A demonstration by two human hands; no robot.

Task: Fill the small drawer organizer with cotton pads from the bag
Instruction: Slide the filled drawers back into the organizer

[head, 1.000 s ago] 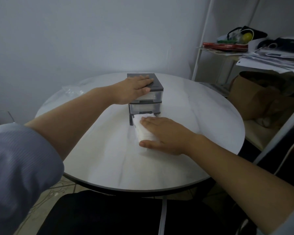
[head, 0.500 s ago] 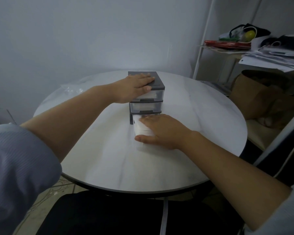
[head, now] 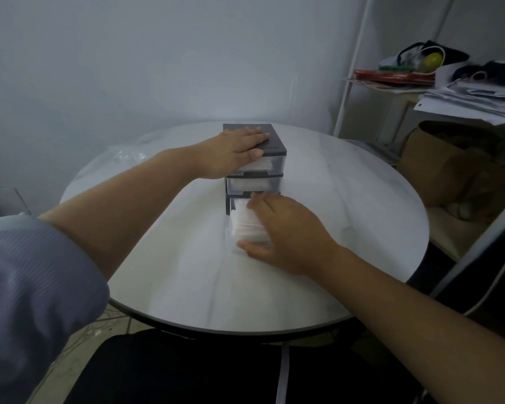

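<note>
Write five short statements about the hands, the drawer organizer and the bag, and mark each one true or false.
1. The left hand rests flat on top of the drawer organizer. True.
2. The bottom drawer is pushed fully in. False: it sticks out toward the person, with white cotton pads showing in it.
3. The right hand lies on the cotton pads in the bottom drawer. True.
4. The organizer lies on its side. False: it stands upright on the round table.
5. The right hand holds the plastic bag. False: the bag lies near the table's far left edge, apart from both hands.
</note>
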